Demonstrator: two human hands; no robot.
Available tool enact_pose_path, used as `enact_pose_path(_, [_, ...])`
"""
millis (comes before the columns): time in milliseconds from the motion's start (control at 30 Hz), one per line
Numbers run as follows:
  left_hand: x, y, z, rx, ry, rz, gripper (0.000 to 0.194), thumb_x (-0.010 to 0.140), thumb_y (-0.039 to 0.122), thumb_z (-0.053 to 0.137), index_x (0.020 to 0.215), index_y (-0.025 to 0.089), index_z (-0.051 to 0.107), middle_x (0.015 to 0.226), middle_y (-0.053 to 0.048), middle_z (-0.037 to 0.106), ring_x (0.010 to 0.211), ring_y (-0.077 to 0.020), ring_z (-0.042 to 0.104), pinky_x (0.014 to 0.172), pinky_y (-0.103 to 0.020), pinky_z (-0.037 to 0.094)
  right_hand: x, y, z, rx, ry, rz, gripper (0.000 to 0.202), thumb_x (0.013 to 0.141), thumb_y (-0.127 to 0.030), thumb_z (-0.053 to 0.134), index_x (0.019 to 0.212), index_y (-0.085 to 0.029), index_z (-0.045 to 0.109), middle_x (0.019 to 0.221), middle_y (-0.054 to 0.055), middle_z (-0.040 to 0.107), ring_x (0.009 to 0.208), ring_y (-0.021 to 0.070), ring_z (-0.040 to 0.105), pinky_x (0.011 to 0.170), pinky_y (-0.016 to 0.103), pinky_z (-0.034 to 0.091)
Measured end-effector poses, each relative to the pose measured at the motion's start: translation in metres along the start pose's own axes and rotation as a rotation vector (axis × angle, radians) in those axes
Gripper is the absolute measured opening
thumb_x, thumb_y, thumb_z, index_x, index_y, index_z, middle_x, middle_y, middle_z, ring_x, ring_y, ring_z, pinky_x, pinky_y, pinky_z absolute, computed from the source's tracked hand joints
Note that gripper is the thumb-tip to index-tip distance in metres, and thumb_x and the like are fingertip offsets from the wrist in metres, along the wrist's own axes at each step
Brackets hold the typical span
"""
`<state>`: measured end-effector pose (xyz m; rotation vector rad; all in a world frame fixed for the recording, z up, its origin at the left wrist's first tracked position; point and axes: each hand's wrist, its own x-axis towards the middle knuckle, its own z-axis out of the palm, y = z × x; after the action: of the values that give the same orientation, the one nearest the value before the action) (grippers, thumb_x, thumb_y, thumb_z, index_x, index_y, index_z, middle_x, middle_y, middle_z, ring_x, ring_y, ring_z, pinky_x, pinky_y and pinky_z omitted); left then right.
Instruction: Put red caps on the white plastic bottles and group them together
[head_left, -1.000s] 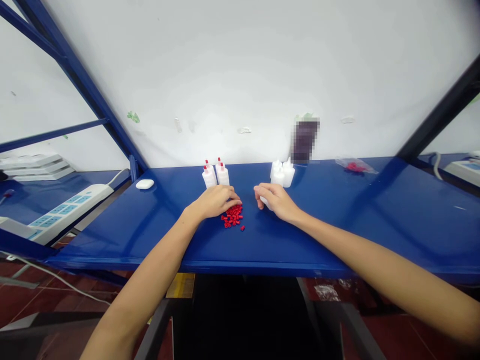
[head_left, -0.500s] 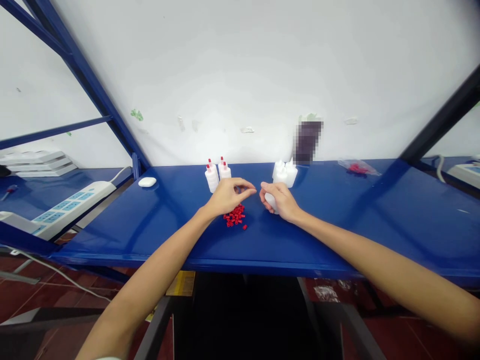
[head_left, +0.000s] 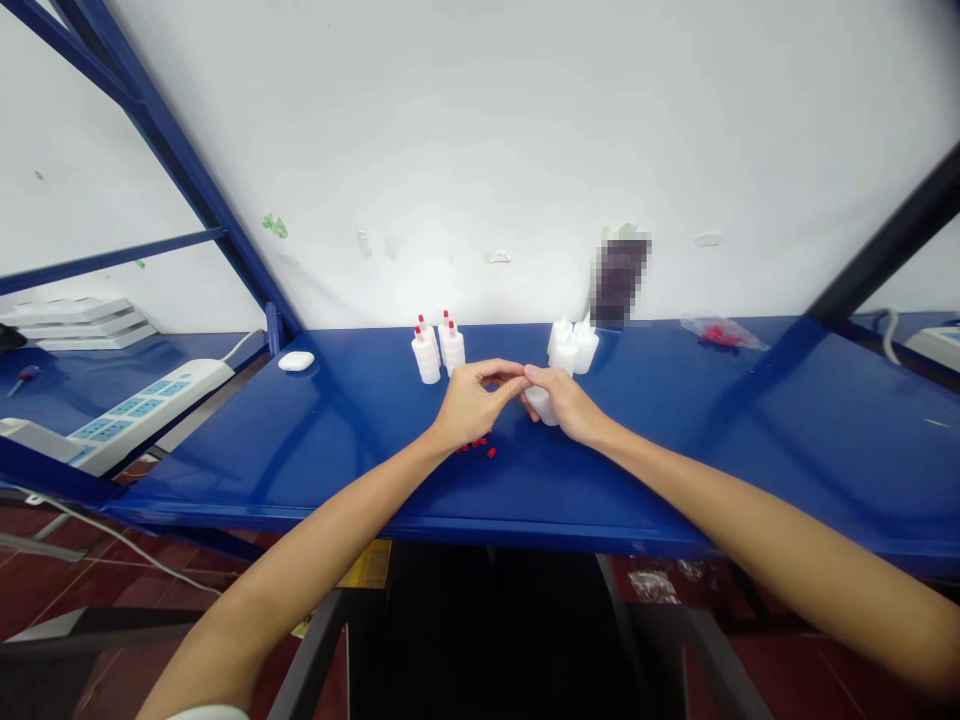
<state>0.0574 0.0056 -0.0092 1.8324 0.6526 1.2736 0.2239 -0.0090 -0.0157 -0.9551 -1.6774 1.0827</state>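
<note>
A white plastic squeeze bottle [head_left: 543, 406] sits tilted in my right hand [head_left: 574, 405], whose fingers wrap round its body. My left hand [head_left: 474, 403] is closed in a pinch at the bottle's tip, its fingertips meeting those of the right hand. Whatever lies in that pinch is hidden. Below the left wrist some loose red caps [head_left: 491, 453] lie on the blue table [head_left: 345, 420]; the hand covers part of their pile. Behind the left hand stand several white bottles with red-capped tips [head_left: 426, 358]. Beyond the right hand several bottles without red caps [head_left: 585, 350] stand close together.
A small white rounded case [head_left: 296, 361] lies at the table's left. Toward the back right is a clear plastic bag [head_left: 724, 334] with red pieces inside. A power strip [head_left: 142, 410] runs beside the table's left edge. A blurred dark patch [head_left: 620, 282] shows by the wall.
My left hand has moved right, from above the caps to the bottle's tip, and now touches my right hand. The right hand keeps its hold on the bottle. The view has shifted slightly.
</note>
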Motion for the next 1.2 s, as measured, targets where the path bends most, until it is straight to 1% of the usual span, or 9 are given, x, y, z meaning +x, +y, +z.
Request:
enact_pose_path(100, [0.000,0.003,-0.001,0.065,0.049,0.032,0.022,0.082,0.034,0.075,0.090,0.014,0.077,0.087,-0.007,0.077,0.079,-0.0181,0.072,0.078,-0.031,0.058,-0.001,-0.002,0.000,0.005,-0.059,-0.010,0.064,0.093,-0.068,0.035,0.057,-0.019,0.055,0.050,0.002,0.055,0.048,0.0143,0.050,0.055,0.030,0.038])
enact_pose_path(200, [-0.001,0.004,-0.002,0.108,0.039,0.044,0.021,0.083,0.033,0.074,0.091,0.014,0.077,0.090,-0.008,0.077,0.084,-0.0190,0.071,0.079,-0.031,0.057,-0.002,-0.003,0.001,0.003,-0.097,-0.034,0.065,0.095,-0.066,0.033,0.054,-0.020,0.053,0.047,0.002,0.054,0.047,0.0140,0.050,0.056,0.030,0.039])
enact_pose_path(567, [-0.001,0.003,-0.004,0.165,-0.174,0.078,0.016,0.087,0.030,0.070,0.093,0.015,0.072,0.095,-0.008,0.069,0.079,-0.0145,0.060,0.074,-0.029,0.050,-0.002,-0.002,-0.001,0.074,-0.081,-0.031,0.044,0.088,-0.049,0.048,0.054,-0.020,0.049,0.042,-0.002,0.046,0.038,0.0106,0.040,0.041,0.026,0.030])
enact_pose_path(700, [0.000,0.005,-0.005,0.208,-0.191,0.138,0.019,0.092,0.033,0.063,0.098,0.016,0.067,0.099,-0.008,0.064,0.083,-0.0148,0.058,0.075,-0.028,0.049,-0.004,-0.001,0.001,0.069,-0.083,-0.071,0.041,0.093,-0.051,0.046,0.069,-0.019,0.054,0.047,-0.004,0.046,0.039,0.0104,0.040,0.040,0.025,0.030])
enact_pose_path(800, [-0.001,0.009,-0.023,0.326,-0.213,0.192,0.020,0.095,0.035,0.058,0.098,0.016,0.062,0.093,-0.005,0.061,0.075,-0.0127,0.054,0.069,-0.026,0.046,-0.005,0.001,0.002,0.048,-0.068,-0.083,0.039,0.097,-0.053,0.044,0.080,-0.020,0.054,0.051,-0.005,0.048,0.043,0.0110,0.044,0.044,0.024,0.034])
enact_pose_path(933, [-0.012,0.013,-0.076,0.668,-0.201,0.129,0.018,0.095,0.034,0.055,0.089,0.017,0.057,0.068,0.003,0.055,0.057,-0.0099,0.046,0.058,-0.024,0.037,-0.005,0.001,0.003,-0.070,-0.062,-0.066,0.051,0.100,-0.058,0.034,0.074,-0.019,0.055,0.053,-0.003,0.050,0.048,0.0114,0.048,0.052,0.026,0.038])
enact_pose_path(1033, [-0.020,0.009,-0.113,0.926,-0.220,0.000,0.019,0.090,0.034,0.058,0.079,0.018,0.056,0.059,0.004,0.054,0.052,-0.0106,0.047,0.057,-0.024,0.033,-0.004,-0.001,0.004,-0.158,-0.008,-0.098,0.052,0.096,-0.059,0.044,0.064,-0.019,0.052,0.056,-0.002,0.049,0.052,0.0114,0.046,0.056,0.027,0.037])
enact_pose_path(1133, [-0.021,0.001,-0.129,1.068,-0.230,-0.110,0.021,0.090,0.038,0.058,0.082,0.019,0.059,0.060,0.003,0.060,0.054,-0.0129,0.053,0.056,-0.025,0.031,-0.005,-0.005,0.004,-0.226,0.146,-0.168,0.040,0.081,-0.051,0.068,0.063,-0.020,0.051,0.059,-0.003,0.050,0.057,0.0120,0.044,0.058,0.028,0.036])
enact_pose_path(1200, [-0.020,-0.003,-0.128,1.115,-0.209,-0.120,0.023,0.092,0.042,0.055,0.091,0.020,0.063,0.061,0.002,0.062,0.054,-0.0143,0.056,0.056,-0.025,0.031,-0.007,-0.006,0.002,-0.231,0.236,-0.211,0.032,0.074,-0.041,0.072,0.065,-0.021,0.050,0.060,-0.003,0.050,0.057,0.0124,0.043,0.059,0.028,0.036])
